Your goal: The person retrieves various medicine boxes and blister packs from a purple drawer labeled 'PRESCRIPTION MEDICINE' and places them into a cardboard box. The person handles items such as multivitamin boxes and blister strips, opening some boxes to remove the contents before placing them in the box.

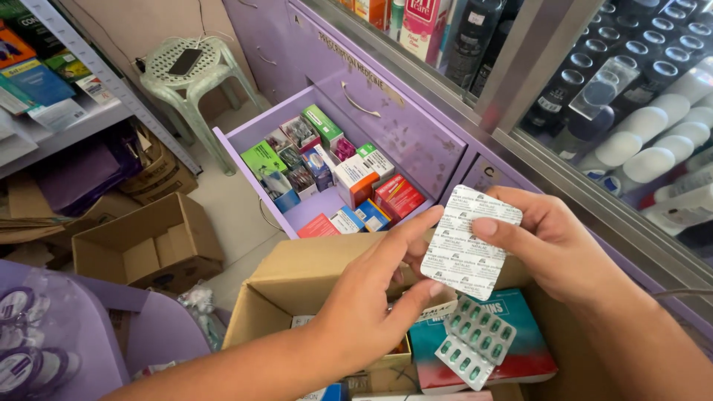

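Observation:
My left hand and my right hand together hold a silver blister strip, its printed foil back facing me. The left thumb and fingers pinch its lower left edge; the right fingers grip its upper right corner. Just below it lie two blister strips of green pills on a teal and red medicine box, inside an open cardboard box in front of me.
An open lilac drawer holds several small medicine boxes. A glass counter with bottles runs along the right. An empty carton sits on the floor at left, a pale green stool with a phone beyond, shelves at far left.

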